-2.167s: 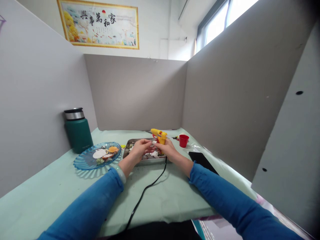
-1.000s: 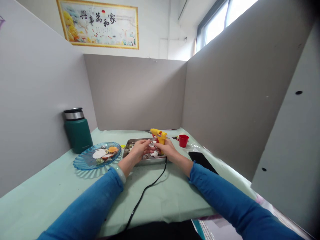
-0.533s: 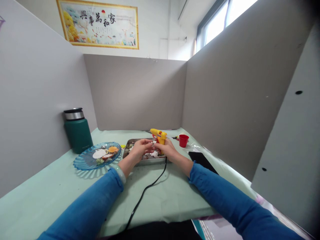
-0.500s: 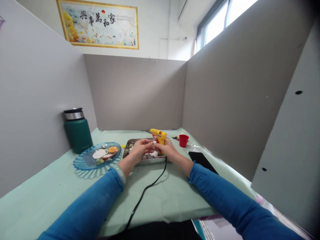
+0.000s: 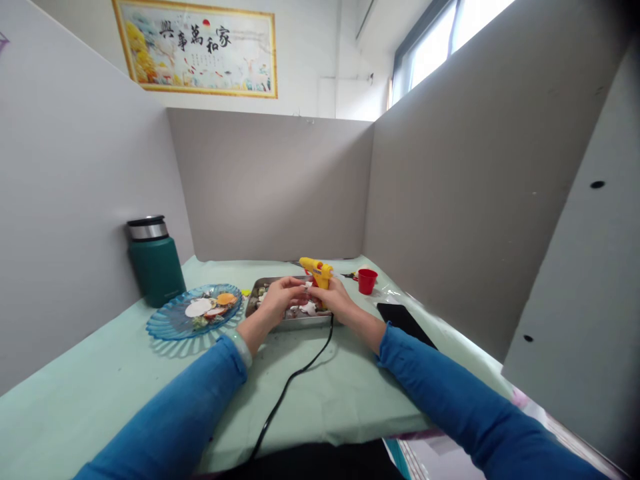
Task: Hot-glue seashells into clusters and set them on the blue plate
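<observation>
Blue plate (image 5: 167,321) at nine o'clock from tray (image 5: 295,324). Left hand (image 5: 277,301) over tray, fingers pinching small pale piece (image 5: 306,287). Yellow glue gun (image 5: 318,269) at piece's one o'clock, fingers of right hand (image 5: 340,299) curled round handle.

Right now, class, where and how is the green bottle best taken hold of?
The green bottle is probably best gripped around its body, below the silver collar, from the right and slightly above: its side is rounded, the left partition stands close, and the blue plate lies low by its base.
</observation>
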{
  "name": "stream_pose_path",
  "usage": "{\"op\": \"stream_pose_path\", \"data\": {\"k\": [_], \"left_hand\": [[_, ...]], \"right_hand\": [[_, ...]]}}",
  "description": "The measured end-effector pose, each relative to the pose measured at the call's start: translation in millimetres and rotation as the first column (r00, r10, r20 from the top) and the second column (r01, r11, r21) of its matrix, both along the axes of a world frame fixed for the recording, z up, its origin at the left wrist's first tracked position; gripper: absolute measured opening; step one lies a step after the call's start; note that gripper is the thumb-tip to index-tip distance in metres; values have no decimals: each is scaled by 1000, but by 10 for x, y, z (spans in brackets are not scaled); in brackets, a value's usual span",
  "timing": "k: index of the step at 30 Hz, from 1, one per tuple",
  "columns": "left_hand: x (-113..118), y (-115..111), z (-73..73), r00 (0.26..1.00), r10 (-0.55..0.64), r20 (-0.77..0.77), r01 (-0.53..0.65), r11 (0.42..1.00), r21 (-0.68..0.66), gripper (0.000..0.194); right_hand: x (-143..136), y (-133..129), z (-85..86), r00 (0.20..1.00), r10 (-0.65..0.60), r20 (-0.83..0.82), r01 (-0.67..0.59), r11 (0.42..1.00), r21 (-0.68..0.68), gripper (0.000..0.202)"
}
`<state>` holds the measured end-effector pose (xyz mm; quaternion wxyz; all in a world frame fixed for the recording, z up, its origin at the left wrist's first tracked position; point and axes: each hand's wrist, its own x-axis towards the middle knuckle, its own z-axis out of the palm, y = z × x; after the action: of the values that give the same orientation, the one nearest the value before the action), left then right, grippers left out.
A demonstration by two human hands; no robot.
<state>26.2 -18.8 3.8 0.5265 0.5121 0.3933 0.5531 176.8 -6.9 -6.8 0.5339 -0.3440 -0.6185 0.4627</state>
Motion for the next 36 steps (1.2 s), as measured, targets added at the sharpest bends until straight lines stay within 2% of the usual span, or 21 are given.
{"op": "stream_pose_path", "data": {"k": [11,20,28,36], "left_hand": [[-1,6,6,1000,12,4,-12,1000,-20,21],[-30,66,-43,996,-59,65,62,997,-50,22],[-7,20,4,998,-5,68,10,997,-74,22],[-20,56,-30,1000,-6,31,8,999,-50,17]], "right_hand": [[-12,2,-1,1000,7,-10,-7,1000,11,26],[-5,25,-12,998,-52,-44,50,998,-36,30],[3,-33,30,998,-42,-47,39,998,-58,30],[11,16,-14,999,-28,-32,27,999,-22,32]]}}
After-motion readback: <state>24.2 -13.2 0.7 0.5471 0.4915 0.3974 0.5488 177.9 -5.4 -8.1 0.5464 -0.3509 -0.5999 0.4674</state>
